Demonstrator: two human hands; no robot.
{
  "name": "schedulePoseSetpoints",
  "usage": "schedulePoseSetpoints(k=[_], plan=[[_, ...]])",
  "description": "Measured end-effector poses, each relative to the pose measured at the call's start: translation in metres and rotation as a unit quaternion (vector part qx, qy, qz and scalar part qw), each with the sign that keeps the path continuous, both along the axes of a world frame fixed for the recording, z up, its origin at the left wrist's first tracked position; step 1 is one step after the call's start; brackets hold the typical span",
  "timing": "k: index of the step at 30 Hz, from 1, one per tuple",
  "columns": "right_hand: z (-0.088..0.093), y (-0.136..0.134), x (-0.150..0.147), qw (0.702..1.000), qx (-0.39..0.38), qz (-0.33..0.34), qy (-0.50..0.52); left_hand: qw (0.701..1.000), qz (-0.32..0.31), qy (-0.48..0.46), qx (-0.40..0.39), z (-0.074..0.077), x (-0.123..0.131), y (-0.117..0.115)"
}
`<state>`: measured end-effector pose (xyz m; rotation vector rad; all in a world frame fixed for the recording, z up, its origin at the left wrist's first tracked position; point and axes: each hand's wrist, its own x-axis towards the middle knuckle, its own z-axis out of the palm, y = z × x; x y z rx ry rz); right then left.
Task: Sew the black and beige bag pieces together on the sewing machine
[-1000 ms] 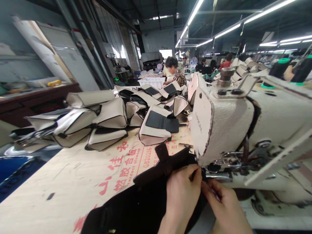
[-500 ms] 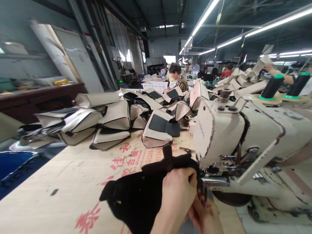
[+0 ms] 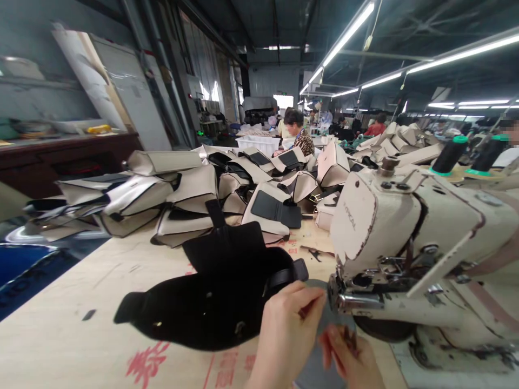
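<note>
Presently I log both hands low in the view, toward 5 o'clock; bearings below are taken from the left hand. Left hand [image 3: 287, 321]: thumb and fingertips drawn together in a pinch, near the metal end of the sewing machine [image 3: 383, 216], which stands at 2 o'clock. I cannot tell whether anything lies between the tips. Right hand [image 3: 348, 354], at 4 o'clock: fingers curled, blurred; something small and dark shows at them, but how firmly it is held I cannot tell.

Black piece [image 3: 194, 313]: at 9 to 10 o'clock, spread on the plywood table [image 3: 77, 351], its near edge close by the left hand. Its flap is folded out toward 11 o'clock, a narrow tab pointing on from that. Grey sheet [image 3: 322, 370]: at 3 to 4 o'clock, showing between the hands.

Surroundings: cream bags [image 3: 194, 186] heaped around 11 o'clock; a dark tool [image 3: 315, 253] on the table at 1 o'clock; a person in a patterned top [image 3: 303, 143] beyond, at 12 o'clock
</note>
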<state>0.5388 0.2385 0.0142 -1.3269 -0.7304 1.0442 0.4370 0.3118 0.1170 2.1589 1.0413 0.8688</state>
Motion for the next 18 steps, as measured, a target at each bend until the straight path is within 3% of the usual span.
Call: schedulePoseSetpoints(k=[3, 7, 10, 13, 18], plan=[[-0.003, -0.018, 0.027, 0.995, -0.002, -0.071, -0.077, 0.997, 0.0, 0.021, 0.075, -0.006, 0.007, -0.012], [0.006, -0.024, 0.052, 0.994, 0.027, -0.077, -0.073, 0.994, -0.028, -0.046, 0.1, -0.024, 0.019, -0.029], [0.011, -0.025, 0.058, 0.996, 0.03, -0.067, -0.047, 0.99, -0.031, -0.104, 0.09, -0.043, 0.025, -0.034], [0.015, -0.026, 0.059, 0.994, 0.031, -0.077, -0.077, 0.989, -0.037, -0.104, 0.094, -0.056, 0.026, -0.034], [0.025, -0.018, 0.057, 0.967, 0.047, -0.086, -0.235, 0.989, -0.033, -0.078, 0.124, -0.066, 0.027, -0.03]])
